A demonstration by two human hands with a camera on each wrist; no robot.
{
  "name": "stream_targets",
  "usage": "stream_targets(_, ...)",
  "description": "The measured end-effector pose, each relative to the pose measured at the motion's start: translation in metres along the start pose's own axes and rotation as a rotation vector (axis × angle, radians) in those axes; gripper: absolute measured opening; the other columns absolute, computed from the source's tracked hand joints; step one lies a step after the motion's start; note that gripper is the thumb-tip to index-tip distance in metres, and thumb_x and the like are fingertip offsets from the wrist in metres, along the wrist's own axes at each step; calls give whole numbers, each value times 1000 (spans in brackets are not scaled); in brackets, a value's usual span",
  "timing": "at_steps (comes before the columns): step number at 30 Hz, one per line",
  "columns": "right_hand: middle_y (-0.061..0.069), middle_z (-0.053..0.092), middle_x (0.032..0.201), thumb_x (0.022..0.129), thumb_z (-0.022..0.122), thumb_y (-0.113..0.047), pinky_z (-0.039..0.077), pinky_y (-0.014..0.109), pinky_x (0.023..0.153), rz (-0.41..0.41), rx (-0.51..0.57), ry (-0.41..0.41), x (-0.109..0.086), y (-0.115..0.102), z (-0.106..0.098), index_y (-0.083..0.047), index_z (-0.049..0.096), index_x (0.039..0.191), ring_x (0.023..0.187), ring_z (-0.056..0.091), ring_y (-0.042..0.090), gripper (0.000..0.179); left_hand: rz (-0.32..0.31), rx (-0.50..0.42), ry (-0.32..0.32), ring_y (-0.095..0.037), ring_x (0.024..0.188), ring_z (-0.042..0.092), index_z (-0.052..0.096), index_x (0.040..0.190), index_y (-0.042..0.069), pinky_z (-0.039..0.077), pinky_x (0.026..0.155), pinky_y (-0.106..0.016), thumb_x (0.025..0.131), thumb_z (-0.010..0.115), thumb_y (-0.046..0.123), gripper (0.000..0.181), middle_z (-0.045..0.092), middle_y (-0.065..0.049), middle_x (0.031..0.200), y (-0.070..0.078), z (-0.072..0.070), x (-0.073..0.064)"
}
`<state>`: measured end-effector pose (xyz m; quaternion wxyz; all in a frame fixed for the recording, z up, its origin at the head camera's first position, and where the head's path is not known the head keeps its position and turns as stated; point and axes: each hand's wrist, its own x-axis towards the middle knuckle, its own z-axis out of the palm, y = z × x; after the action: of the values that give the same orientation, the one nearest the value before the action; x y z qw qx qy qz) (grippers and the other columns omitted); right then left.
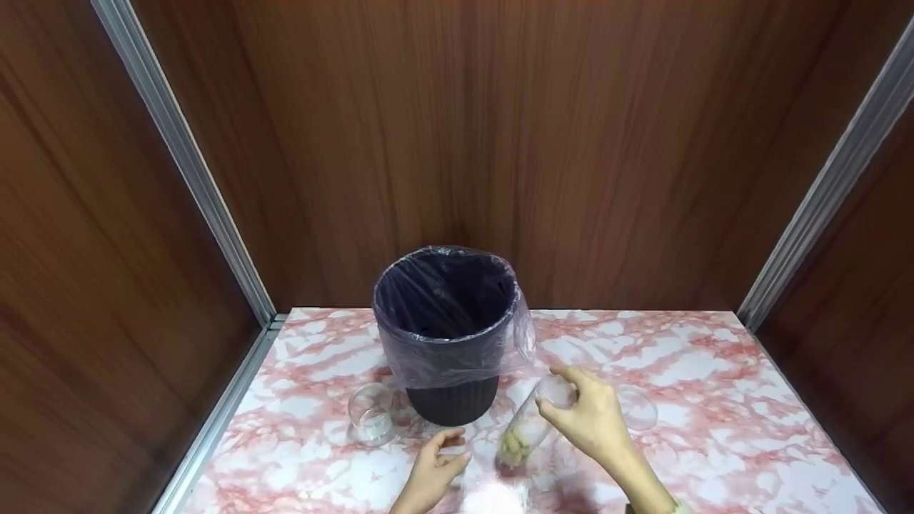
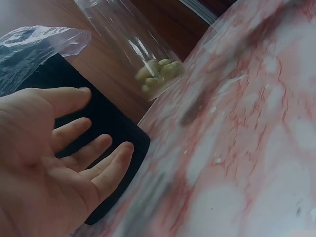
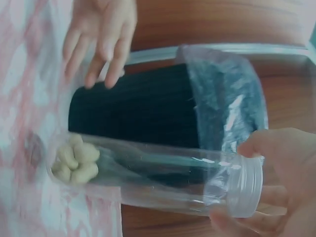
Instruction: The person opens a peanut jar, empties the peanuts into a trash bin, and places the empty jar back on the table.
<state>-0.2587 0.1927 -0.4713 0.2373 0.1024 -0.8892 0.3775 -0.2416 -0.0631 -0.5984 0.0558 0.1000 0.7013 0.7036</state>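
My right hand [image 1: 589, 417] grips a tall clear plastic jar [image 1: 534, 421] by its whitish translucent top [image 3: 247, 186], thumb on one side and fingers on the other. Several pale, curved nuts [image 3: 76, 160], like cashews, lie at the bottom of the jar. The jar leans, its base toward the left hand, in front of a black trash bin [image 1: 453, 400]. My left hand [image 1: 435, 467] is off to the jar's left, near the front of the bin. Its fingers [image 2: 106, 170] are spread and loosely bent, with nothing in them.
A clear liner bag [image 1: 457, 357] is folded over the bin's rim. Left of the bin is a clear round container [image 1: 371, 414] with something whitish low in it. A clear round piece [image 1: 638, 408] lies on the marbled tabletop [image 1: 685, 457] at right. Wood-grain panels [image 1: 457, 143] enclose the table's back and sides.
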Motion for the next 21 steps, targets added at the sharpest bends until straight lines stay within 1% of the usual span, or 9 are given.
stream_targets(2,2,68,99,68,85,-15,49,28,57,53,71,-37,-4,0,-4,-12,72,112,68,56,14,45,4,-67,13,-33,95,63,43,135,-12,53,83,-48,95,60,6,46,50,-25,125,-1,2,0)
stream_targets(4,1,68,103,70,84,-13,49,26,56,95,137,-61,-8,2,-8,-15,71,113,74,58,14,45,8,-132,21,-32,99,62,40,137,-12,52,86,-50,96,59,8,49,49,-25,128,-1,3,0)
stream_targets(7,4,67,107,74,84,-10,52,27,57,137,261,-91,-14,6,-12,-17,70,115,80,61,17,44,12,-238,17,-33,103,60,36,140,-10,50,88,-52,97,58,10,52,47,-25,132,-2,4,-1)
stream_targets(10,8,64,111,77,82,-6,56,29,63,159,406,-121,-19,12,-12,-12,68,118,83,63,20,44,8,-327,8,-31,103,59,33,143,-9,49,88,-54,97,59,11,57,44,-24,134,-3,3,-3)
stream_targets(14,14,58,118,80,78,-3,58,33,72,210,603,-164,-25,19,-11,-4,63,123,91,62,25,46,7,-390,-5,-26,102,57,31,145,-7,50,87,-53,96,60,10,59,43,-22,131,-3,1,-4)
stream_targets(16,18,54,120,82,76,-2,58,36,75,245,674,-174,-28,22,-10,-1,60,126,94,61,27,47,13,-413,-14,-24,100,58,31,145,-7,50,87,-54,95,61,8,60,43,-21,129,-3,1,-5)
stream_targets(18,19,51,122,84,74,-1,57,38,76,278,727,-177,-30,25,-9,1,57,128,95,59,28,48,29,-431,-29,-24,99,60,30,146,-7,49,89,-55,94,62,5,62,43,-20,126,-3,0,-5)
stream_targets(21,19,48,123,86,71,0,57,39,76,307,761,-178,-34,27,-6,3,55,131,93,57,28,48,72,-455,-42,-25,100,61,31,144,-10,49,90,-52,91,65,2,64,44,-19,122,-4,1,-7)
